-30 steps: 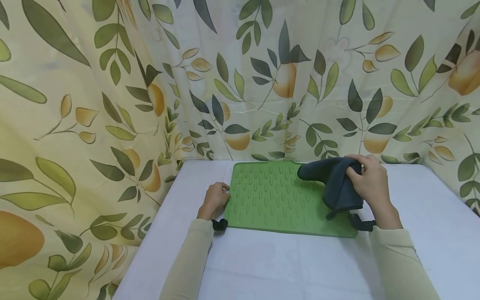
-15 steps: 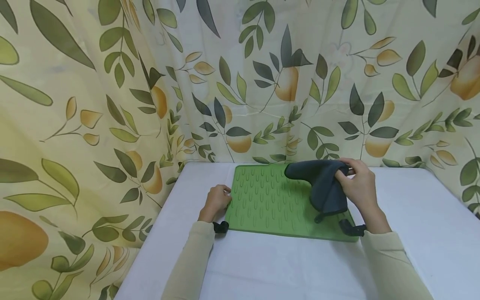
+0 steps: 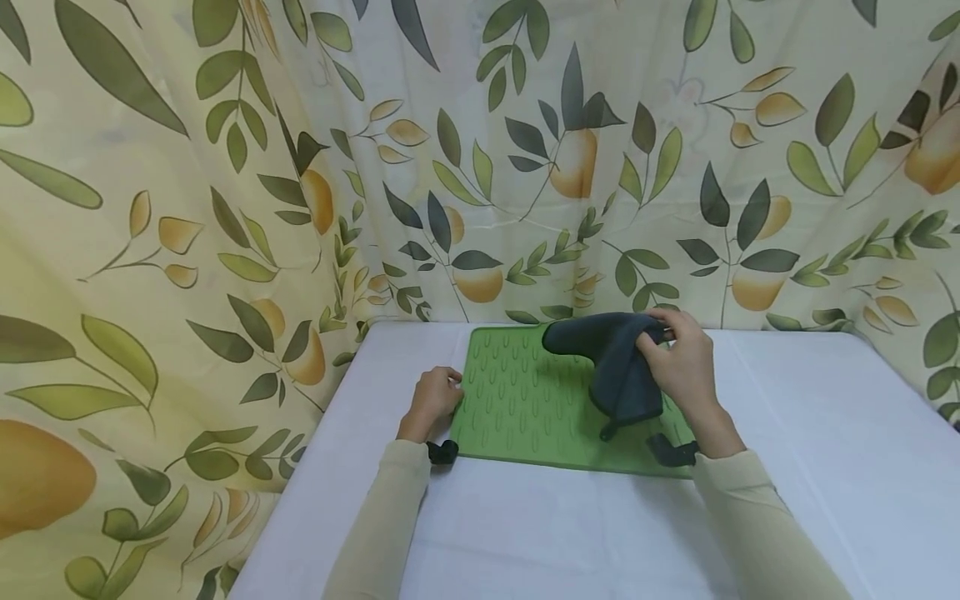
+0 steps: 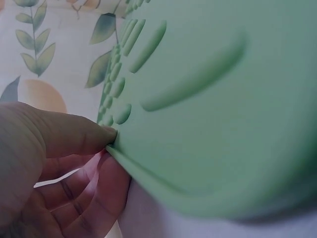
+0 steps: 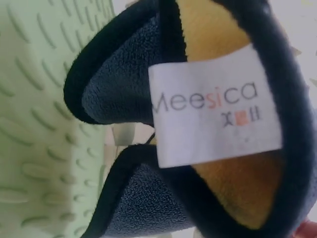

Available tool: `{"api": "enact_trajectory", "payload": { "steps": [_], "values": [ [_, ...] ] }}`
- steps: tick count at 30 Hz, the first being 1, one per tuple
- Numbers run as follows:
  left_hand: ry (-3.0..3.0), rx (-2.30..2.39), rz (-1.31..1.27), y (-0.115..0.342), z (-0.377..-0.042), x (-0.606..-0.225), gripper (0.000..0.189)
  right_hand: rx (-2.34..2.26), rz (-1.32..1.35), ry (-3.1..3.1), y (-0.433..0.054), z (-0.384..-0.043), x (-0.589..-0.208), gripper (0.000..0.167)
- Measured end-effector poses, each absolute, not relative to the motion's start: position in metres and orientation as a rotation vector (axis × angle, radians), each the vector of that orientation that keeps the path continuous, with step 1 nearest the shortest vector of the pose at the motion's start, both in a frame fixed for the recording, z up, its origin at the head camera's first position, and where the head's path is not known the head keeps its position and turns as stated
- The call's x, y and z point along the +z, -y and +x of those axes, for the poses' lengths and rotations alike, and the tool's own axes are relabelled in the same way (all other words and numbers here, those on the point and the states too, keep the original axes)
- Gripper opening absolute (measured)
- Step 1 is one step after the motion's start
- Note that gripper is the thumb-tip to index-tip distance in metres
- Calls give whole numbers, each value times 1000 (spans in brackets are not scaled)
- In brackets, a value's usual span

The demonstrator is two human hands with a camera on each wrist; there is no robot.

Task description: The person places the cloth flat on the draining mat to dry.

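Observation:
A green mat (image 3: 517, 400) with rows of raised ridges lies on the table. My left hand (image 3: 432, 400) pinches its left edge between thumb and fingers, plainly seen in the left wrist view, where the mat (image 4: 208, 148) rim bends slightly at the pinch. Over the mat's right half, my right hand (image 3: 684, 362) grips a folded dark blue-grey cleaning cloth (image 3: 622, 367) by its upper right part. In the right wrist view the cloth (image 5: 124, 84) shows black edging, a yellow inner side and a white label (image 5: 215, 106). Whether the cloth touches the mat is unclear.
White cloth covers the table (image 3: 525, 533). A curtain (image 3: 465, 167) printed with leaves and fruit hangs behind and along the left side. Small black camera mounts (image 3: 442, 452) sit at both wrists, the right one over the mat's near right corner.
My right hand has carried the cloth leftward across the mat. The left hand keeps its pinch on the mat's left edge, and the mat stays in place.

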State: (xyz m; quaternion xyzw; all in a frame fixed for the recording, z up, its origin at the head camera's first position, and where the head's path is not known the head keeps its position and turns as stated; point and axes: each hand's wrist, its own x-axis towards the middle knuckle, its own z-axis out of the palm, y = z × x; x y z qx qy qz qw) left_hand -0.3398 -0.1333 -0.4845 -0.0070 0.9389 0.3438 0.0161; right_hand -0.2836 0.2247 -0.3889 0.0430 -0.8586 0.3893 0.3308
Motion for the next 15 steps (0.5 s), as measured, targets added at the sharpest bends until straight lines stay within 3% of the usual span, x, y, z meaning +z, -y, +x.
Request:
{"api": "enact_trajectory", "payload": {
  "steps": [15],
  "values": [
    [-2907, 1091, -7, 134, -340, -483, 30, 998, 60, 2312, -193, -308, -382, 30]
  ]
}}
